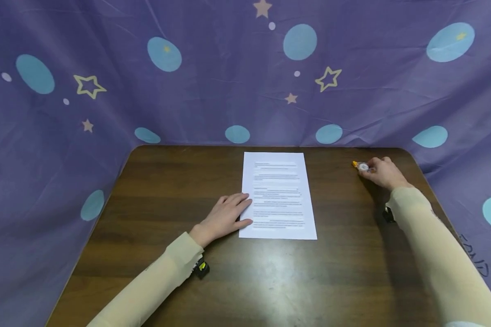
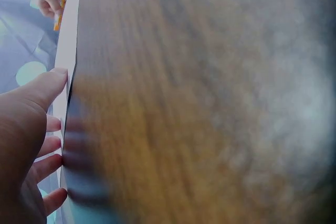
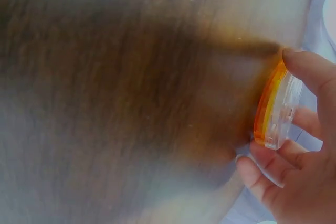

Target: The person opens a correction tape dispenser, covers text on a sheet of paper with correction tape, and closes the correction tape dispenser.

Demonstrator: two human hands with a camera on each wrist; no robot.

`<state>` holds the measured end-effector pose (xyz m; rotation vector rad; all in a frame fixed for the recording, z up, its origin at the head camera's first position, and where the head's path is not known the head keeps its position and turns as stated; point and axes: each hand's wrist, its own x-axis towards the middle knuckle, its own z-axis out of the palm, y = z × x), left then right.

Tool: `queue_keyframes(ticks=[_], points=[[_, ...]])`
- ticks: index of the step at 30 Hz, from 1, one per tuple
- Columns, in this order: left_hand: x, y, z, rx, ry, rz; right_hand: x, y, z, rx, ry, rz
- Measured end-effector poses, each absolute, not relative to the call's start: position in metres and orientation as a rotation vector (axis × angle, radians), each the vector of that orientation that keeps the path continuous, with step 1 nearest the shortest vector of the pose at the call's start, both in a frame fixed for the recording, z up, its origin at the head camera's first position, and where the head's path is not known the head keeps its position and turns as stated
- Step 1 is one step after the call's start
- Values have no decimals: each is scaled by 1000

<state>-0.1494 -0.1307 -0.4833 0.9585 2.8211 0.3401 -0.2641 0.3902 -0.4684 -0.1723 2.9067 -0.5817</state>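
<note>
A printed sheet of paper point(image 1: 275, 195) lies flat on the brown table, its text in several blocks broken by white gaps. My left hand point(image 1: 224, 213) rests on the sheet's left edge with fingers extended and thumb apart; in the left wrist view the thumb and fingertips point(image 2: 54, 80) touch that edge. Off to the right, near the far right corner of the table, my right hand point(image 1: 386, 173) holds a correction tape point(image 1: 363, 167) with a clear body and an orange tip. Seen from the right wrist, the clear and orange correction tape point(image 3: 275, 111) sits between thumb and fingers.
The wooden table point(image 1: 167, 190) has rounded far corners. A purple curtain point(image 1: 212, 72) with stars and blue spots hangs behind it and along both sides. Dark wrist cameras are strapped near both cream sleeves point(image 1: 155, 277).
</note>
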Motion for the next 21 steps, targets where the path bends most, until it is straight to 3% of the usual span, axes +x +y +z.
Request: queue_keyframes(ticks=[21], points=[[-147, -131, -480, 924, 2806, 384, -243, 377, -461, -118, 2955, -433]])
